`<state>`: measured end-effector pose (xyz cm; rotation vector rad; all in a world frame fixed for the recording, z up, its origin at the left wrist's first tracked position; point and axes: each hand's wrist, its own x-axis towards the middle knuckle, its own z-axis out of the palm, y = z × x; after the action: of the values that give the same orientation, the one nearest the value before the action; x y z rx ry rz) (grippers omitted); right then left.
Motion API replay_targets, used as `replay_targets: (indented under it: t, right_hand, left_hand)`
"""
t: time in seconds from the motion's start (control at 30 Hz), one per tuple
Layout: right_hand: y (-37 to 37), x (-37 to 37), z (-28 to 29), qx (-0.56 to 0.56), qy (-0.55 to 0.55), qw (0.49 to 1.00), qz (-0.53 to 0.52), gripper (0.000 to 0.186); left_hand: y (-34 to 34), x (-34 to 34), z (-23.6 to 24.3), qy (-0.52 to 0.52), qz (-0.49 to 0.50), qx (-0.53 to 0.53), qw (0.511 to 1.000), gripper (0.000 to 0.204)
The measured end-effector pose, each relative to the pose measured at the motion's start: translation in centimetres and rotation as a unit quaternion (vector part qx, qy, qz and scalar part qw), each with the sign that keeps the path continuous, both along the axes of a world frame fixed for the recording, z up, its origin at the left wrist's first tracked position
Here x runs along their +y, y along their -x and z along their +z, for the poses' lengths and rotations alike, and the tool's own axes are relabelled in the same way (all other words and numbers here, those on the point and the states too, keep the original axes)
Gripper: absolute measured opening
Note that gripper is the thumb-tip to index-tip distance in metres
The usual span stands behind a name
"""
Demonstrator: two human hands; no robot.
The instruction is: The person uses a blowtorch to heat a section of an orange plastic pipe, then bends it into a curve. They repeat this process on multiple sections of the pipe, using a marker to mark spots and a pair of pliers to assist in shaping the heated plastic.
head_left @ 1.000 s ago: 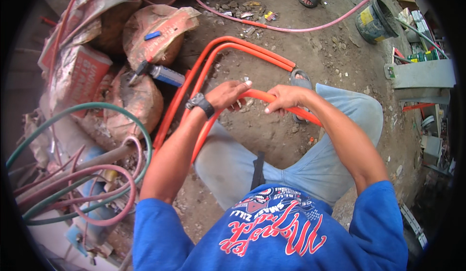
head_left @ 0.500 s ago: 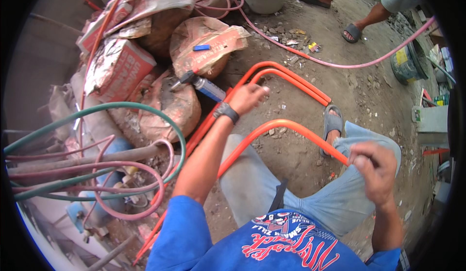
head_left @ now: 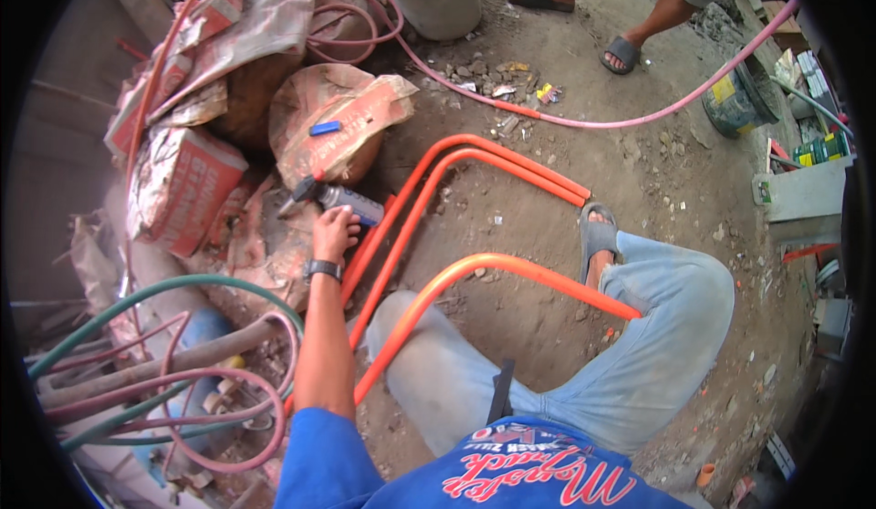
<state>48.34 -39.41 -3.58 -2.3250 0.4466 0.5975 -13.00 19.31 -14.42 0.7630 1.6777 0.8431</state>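
My left hand [head_left: 336,233] is at the near side of a gas torch with a grey-blue canister [head_left: 360,206], its fingers loosely bent and slightly apart. The hand overlaps the canister's edge; whether it touches is unclear. The torch lies on a crumpled bag, its dark nozzle pointing left. A bent orange pipe [head_left: 493,261] arches across my legs, its right end against my right leg. Beyond it, two more bent orange pipes [head_left: 511,164] lie side by side on the ground. My right hand is out of view.
Filled paper sacks [head_left: 187,190] are heaped at the left, one with a blue lighter [head_left: 325,129] on top. Looped pink and green hoses [head_left: 196,281] lie nearer. Buckets [head_left: 429,3] stand farther off. A person's sandalled feet [head_left: 622,53] are at the top right.
My left hand has moved left from the bent pipes to the torch. My right hand has left the end of the near pipe and gone out of view. The view has shifted.
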Motion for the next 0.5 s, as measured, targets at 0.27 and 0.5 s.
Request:
replay_targets:
  t: [0.27, 0.5]
  right_hand:
    - [3.7, -0.4, 0.2, 0.029, -0.034, 0.986, -0.159, 0.058]
    - [3.3, -1.2, 1.2, 0.011, -0.031, 0.979, -0.202, 0.064]
  left_hand:
    - [2.8, -1.6, 4.0, -0.054, 0.014, 0.018, 0.998, 0.032]
    - [0.3, -2.0, 3.4, -0.038, 0.000, -0.031, 0.999, 0.034]
